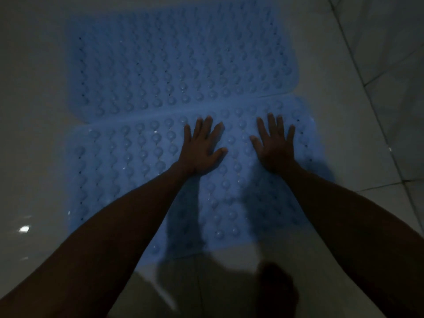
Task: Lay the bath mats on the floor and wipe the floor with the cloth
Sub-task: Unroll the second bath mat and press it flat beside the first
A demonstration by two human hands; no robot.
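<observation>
Two blue rubber bath mats with suction bumps, far mat (pixel 179 58) and near mat (pixel 128 171), lie edge to edge on the white tiled floor (pixel 34 143); left hand (pixel 202 150) and right hand (pixel 274 148), each grip spread flat, press the near one; no cloth in sight, so wiping looks undone.

Both forearms (pixel 128 226) run off the bottom edge — the dark shape (pixel 277 292) on the floor's (pixel 34 134) near edge is too blurred to name.

Left hand (pixel 202 149) and right hand (pixel 274 145) press flat on near blue mat (pixel 128 171).
</observation>
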